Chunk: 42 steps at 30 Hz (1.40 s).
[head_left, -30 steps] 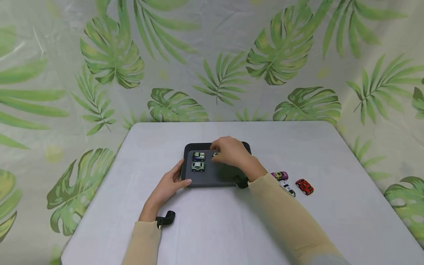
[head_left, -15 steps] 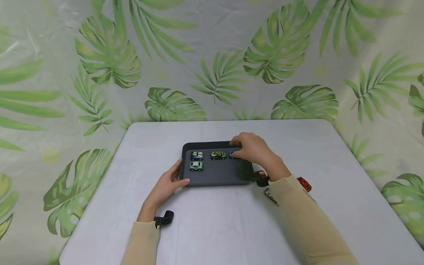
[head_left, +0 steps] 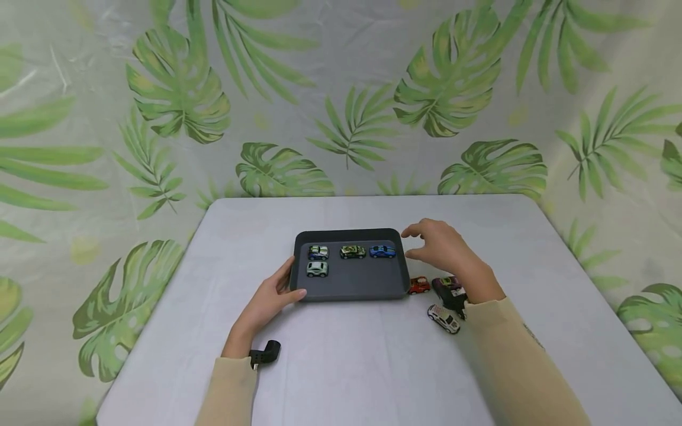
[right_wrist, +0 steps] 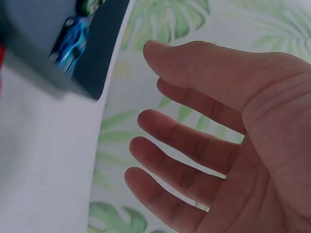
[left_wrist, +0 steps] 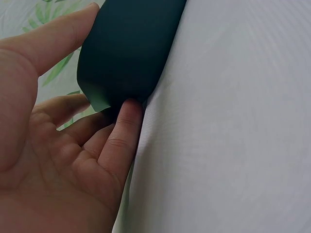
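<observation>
My left hand (head_left: 273, 297) grips the dark grey tray (head_left: 351, 287) at its near left corner, thumb at the front and fingers along the left side; the left wrist view shows the tray wall (left_wrist: 129, 48) between thumb and fingers. Inside the tray, a camouflage toy car (head_left: 353, 252) and a blue toy car (head_left: 382, 251) stand along the back. At the left, a striped toy car (head_left: 318, 252) stands behind a mint-green one (head_left: 317, 269). My right hand (head_left: 444, 247) hovers just off the tray's right edge, fingers apart and holding nothing; the right wrist view shows its bare palm (right_wrist: 262, 141).
Right of the tray lie an orange-red toy car (head_left: 419, 285), a purple toy car (head_left: 446, 282) and a white toy car (head_left: 443, 319). A black wrist camera (head_left: 453, 300) and the right forearm cover part of this area. White cloth covers the table (head_left: 341, 367); a leaf-print curtain (head_left: 351, 118) hangs behind.
My right hand has set the blue car down in the tray's back right, let it go and drawn away to the right. The left hand stays on the tray.
</observation>
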{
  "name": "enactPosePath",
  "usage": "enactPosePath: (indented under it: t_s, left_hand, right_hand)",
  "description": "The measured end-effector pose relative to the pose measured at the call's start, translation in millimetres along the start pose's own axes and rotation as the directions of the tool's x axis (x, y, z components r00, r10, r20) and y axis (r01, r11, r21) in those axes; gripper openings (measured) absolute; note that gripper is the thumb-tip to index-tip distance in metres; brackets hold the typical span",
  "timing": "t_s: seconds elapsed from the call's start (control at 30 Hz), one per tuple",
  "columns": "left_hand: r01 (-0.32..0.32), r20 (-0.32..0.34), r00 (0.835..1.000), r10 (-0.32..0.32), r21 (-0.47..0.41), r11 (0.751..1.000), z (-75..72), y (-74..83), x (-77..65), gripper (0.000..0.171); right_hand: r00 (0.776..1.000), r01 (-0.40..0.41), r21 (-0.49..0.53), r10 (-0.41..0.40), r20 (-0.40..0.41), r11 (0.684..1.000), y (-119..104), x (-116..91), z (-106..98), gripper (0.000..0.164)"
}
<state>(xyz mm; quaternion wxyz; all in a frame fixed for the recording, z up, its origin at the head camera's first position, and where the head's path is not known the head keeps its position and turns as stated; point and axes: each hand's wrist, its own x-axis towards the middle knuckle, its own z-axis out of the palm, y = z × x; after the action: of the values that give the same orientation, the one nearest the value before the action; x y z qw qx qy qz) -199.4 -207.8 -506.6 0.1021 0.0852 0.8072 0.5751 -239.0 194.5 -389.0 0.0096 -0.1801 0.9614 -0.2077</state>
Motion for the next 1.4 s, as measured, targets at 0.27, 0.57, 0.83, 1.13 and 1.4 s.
enactPosePath:
  t_s: [0.27, 0.57, 0.83, 1.13, 1.4]
  left_hand:
    - [0.016, -0.004, 1.0, -0.016, 0.026, 1.0, -0.7, 2.1, -1.3, 0.09]
    - [0.012, 0.0, 1.0, -0.012, 0.02, 1.0, 1.7, -0.1, -1.6, 0.091]
    - [0.011, 0.006, 1.0, -0.011, 0.009, 1.0, 0.6, 1.0, -1.5, 0.09]
    - [0.011, 0.011, 1.0, -0.012, 0.001, 1.0, -0.2, 2.3, -2.4, 0.091]
    - [-0.002, 0.01, 1.0, 0.002, 0.002, 1.0, 0.1, 1.8, -1.7, 0.09]
  right_hand:
    - [0.999, -0.045, 0.04, 0.044, 0.018, 0.998, 30.2, -19.7, 5.6, 0.041]
    - [0.993, -0.102, 0.077, 0.097, 0.072, 0.992, 58.1, -37.2, 15.6, 0.04]
    - [0.987, -0.13, 0.1, 0.119, 0.111, 0.987, 72.7, -45.4, 20.3, 0.038]
    - [0.973, -0.164, 0.088, 0.147, 0.177, 0.983, 76.8, -49.6, 22.8, 0.031]
    - [0.976, -0.165, 0.086, 0.15, 0.157, 0.983, 82.4, -50.6, 27.6, 0.025]
